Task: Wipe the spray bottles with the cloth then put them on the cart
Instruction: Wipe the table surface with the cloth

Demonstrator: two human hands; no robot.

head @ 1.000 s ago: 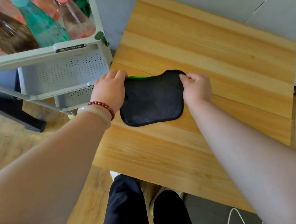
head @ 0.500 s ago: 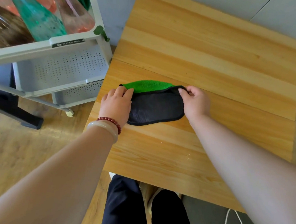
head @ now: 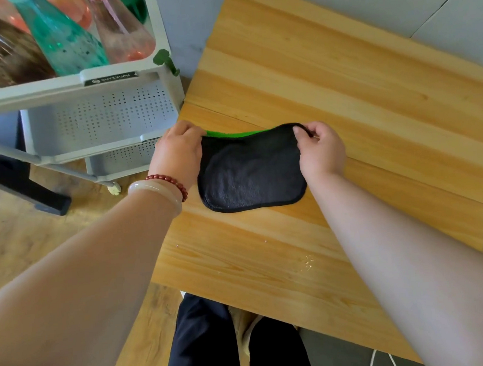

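Observation:
A black cloth [head: 251, 173] with a green underside lies on the wooden table [head: 327, 76]. My left hand [head: 179, 151] grips its far left corner. My right hand [head: 320, 148] pinches its far right corner, and a strip of green shows along the far edge between them. Several spray bottles stand in the top tray of the grey cart [head: 107, 80] at the upper left: a teal bottle [head: 64, 41], a brown bottle [head: 2, 51] and a pink bottle [head: 122, 34] among them. Their tops are cut off by the frame.
The cart's lower perforated trays [head: 101, 121] sit against the table's left edge, with a green hook [head: 164, 59] at the top corner. A black bar [head: 20, 187] lies on the wood floor. My legs show below the table's near edge.
Half a second ago the cloth was folded towards me with a wide green band showing. Both hands have since drawn its far edge away from me, so the black side lies nearly flat again.

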